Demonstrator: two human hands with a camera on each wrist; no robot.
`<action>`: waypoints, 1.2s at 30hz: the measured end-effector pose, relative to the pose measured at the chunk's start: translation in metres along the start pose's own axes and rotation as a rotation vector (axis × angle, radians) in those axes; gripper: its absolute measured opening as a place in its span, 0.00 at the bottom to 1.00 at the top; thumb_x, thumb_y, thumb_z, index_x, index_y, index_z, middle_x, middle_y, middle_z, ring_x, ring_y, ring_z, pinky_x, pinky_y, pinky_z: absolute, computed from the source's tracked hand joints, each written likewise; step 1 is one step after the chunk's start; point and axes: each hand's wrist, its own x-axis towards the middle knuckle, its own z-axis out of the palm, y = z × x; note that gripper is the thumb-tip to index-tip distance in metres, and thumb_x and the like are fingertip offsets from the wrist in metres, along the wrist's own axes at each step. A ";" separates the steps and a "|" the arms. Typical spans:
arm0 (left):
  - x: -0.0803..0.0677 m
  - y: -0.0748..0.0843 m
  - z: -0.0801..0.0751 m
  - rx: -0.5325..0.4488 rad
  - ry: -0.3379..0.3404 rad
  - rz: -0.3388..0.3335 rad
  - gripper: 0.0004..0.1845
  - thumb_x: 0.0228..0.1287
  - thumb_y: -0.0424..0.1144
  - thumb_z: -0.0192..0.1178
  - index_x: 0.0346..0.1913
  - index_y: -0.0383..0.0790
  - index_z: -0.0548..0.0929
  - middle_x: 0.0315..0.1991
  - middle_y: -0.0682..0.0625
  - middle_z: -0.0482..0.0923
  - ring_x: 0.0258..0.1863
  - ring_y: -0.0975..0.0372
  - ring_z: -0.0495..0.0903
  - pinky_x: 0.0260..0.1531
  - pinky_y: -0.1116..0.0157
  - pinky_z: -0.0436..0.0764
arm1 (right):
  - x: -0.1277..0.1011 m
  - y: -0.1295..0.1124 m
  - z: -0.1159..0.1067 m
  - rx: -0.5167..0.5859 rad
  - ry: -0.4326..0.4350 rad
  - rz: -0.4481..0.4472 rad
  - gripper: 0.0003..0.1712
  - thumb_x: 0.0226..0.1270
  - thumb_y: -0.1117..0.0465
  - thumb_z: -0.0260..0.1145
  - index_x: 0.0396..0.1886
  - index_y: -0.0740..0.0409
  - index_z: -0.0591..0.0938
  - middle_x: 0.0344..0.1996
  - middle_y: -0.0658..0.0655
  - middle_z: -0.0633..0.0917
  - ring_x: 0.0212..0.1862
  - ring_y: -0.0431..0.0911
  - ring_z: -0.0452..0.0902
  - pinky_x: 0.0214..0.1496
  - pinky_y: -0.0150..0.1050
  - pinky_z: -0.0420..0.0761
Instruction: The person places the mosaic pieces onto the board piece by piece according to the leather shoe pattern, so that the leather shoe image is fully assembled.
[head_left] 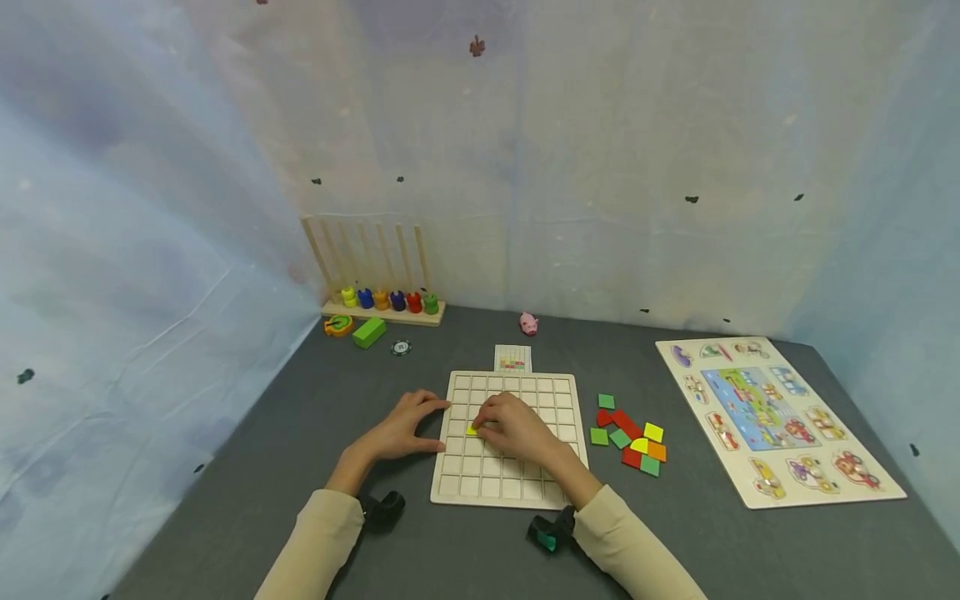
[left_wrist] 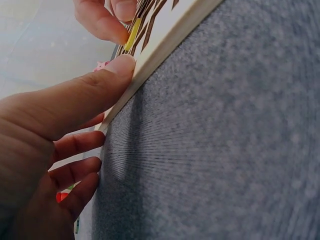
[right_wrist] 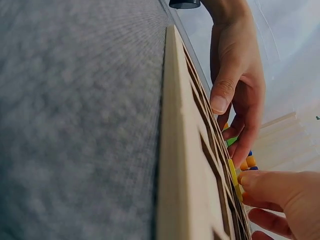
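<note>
A pale wooden grid board (head_left: 510, 503) lies flat on the dark table, its face divided into square cells. My left hand (head_left: 408, 429) rests at the board's left edge, thumb and fingers spread apart along it. In the left wrist view the thumb (left_wrist: 117, 67) lies against the rim. Over the left-middle cells, my right hand (head_left: 517, 429) pinches a thin yellow tile (head_left: 471, 431). From the right wrist view, that yellow tile (right_wrist: 234, 177) stands tilted at the grid, thumb and fingertips on its edge. Part of the grid is hidden beneath the right hand.
Right of the board lie loose coloured tiles (head_left: 626, 423). A small pattern card (head_left: 513, 358) touches its far edge. A picture puzzle board (head_left: 720, 408) is at far right. Behind stand a peg rack (head_left: 382, 312), a green block (head_left: 369, 332), a chip (head_left: 401, 347) and a pink pig (head_left: 528, 323).
</note>
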 end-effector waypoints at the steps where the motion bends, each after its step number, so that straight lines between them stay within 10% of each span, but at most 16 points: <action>1: 0.000 0.000 0.000 0.000 0.001 0.001 0.35 0.53 0.50 0.68 0.63 0.41 0.71 0.55 0.46 0.66 0.55 0.52 0.62 0.55 0.48 0.64 | 0.000 0.000 0.000 -0.003 0.001 -0.001 0.03 0.57 0.62 0.69 0.32 0.53 0.87 0.33 0.48 0.83 0.40 0.43 0.75 0.47 0.39 0.74; 27: 0.001 -0.002 0.001 -0.005 -0.003 -0.014 0.36 0.53 0.51 0.68 0.64 0.43 0.70 0.57 0.46 0.65 0.56 0.52 0.61 0.56 0.47 0.63 | -0.097 0.046 -0.088 -0.127 0.111 0.103 0.14 0.53 0.66 0.72 0.41 0.58 0.83 0.41 0.55 0.79 0.39 0.47 0.75 0.38 0.41 0.75; 36: 0.000 -0.004 0.001 0.001 -0.003 -0.024 0.36 0.52 0.51 0.69 0.64 0.44 0.70 0.57 0.47 0.65 0.56 0.53 0.61 0.56 0.48 0.63 | -0.138 0.061 -0.123 -0.115 0.014 0.233 0.10 0.51 0.68 0.72 0.35 0.56 0.83 0.33 0.50 0.80 0.34 0.43 0.75 0.34 0.39 0.76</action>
